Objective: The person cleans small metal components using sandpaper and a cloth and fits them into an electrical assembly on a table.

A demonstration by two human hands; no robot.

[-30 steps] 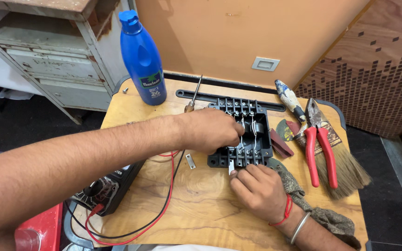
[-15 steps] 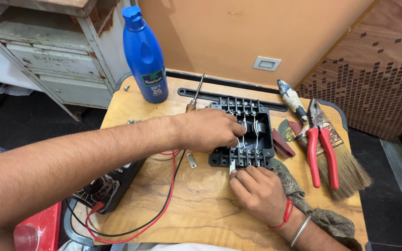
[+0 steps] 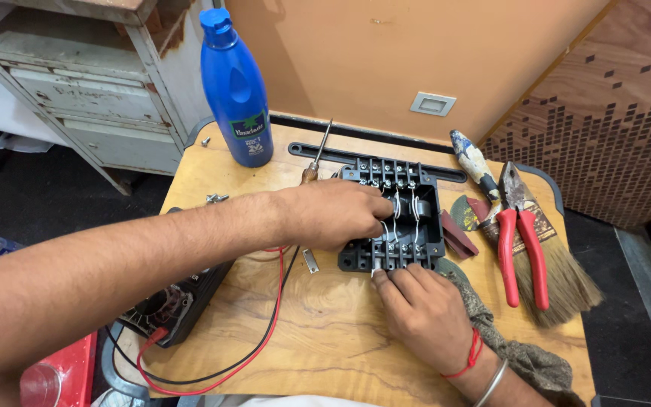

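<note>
Currently both hands on the black terminal box (image 3: pixel 408 218), mid-counter (image 3: pixel 318 332). Left hand (image 3: pixel 337 212) curled over its left edge, fingers pinching at the white wires inside; can't tell exactly what it grips. Right hand (image 3: pixel 420 313) at the near edge, fingertips pressed on the terminal row, half-closed. Red pliers (image 3: pixel 520 245) and brush (image 3: pixel 540 260) lie right of box, blue bottle (image 3: pixel 236 90) behind left.

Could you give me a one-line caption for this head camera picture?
Two bare hands, left hand and right hand, work on a black terminal box on a wooden table, beside red-handled pliers.
</note>
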